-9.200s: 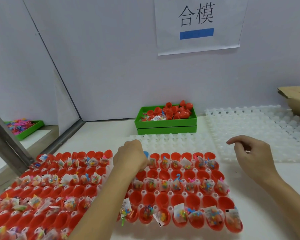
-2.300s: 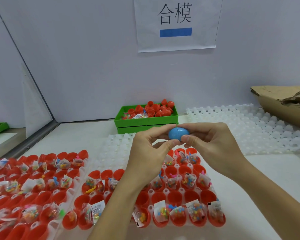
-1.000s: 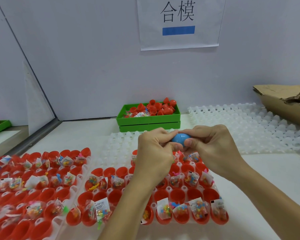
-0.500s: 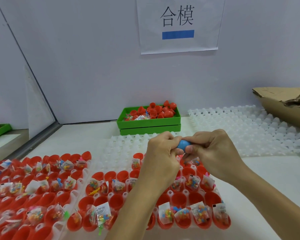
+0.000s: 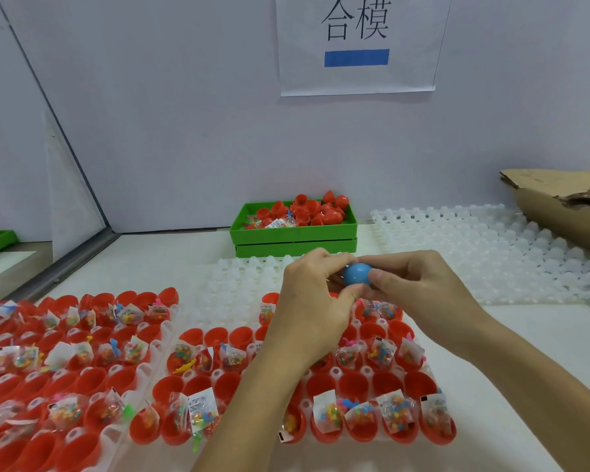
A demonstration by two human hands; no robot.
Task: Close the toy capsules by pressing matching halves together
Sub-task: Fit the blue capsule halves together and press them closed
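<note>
A blue capsule (image 5: 356, 274) is held between both hands above the trays. My left hand (image 5: 315, 301) pinches its left end with thumb and fingertips; that end is hidden behind the fingers. My right hand (image 5: 419, 287) grips the right end, thumb underneath. Below, a white holder tray (image 5: 336, 372) carries rows of open red capsule halves (image 5: 355, 386), many with small bagged toys inside. A second such tray (image 5: 150, 342) lies to the left.
A green bin (image 5: 293, 233) of loose red capsule halves stands at the back by the wall. Bare white holder trays (image 5: 491, 253) spread to the right and behind the filled ones. A cardboard box (image 5: 566, 206) sits far right. A metal rail (image 5: 72, 260) runs along the left.
Both hands have stayed pressed on the blue capsule and drifted slightly right and down; a little more of its blue surface shows between the fingers now.
</note>
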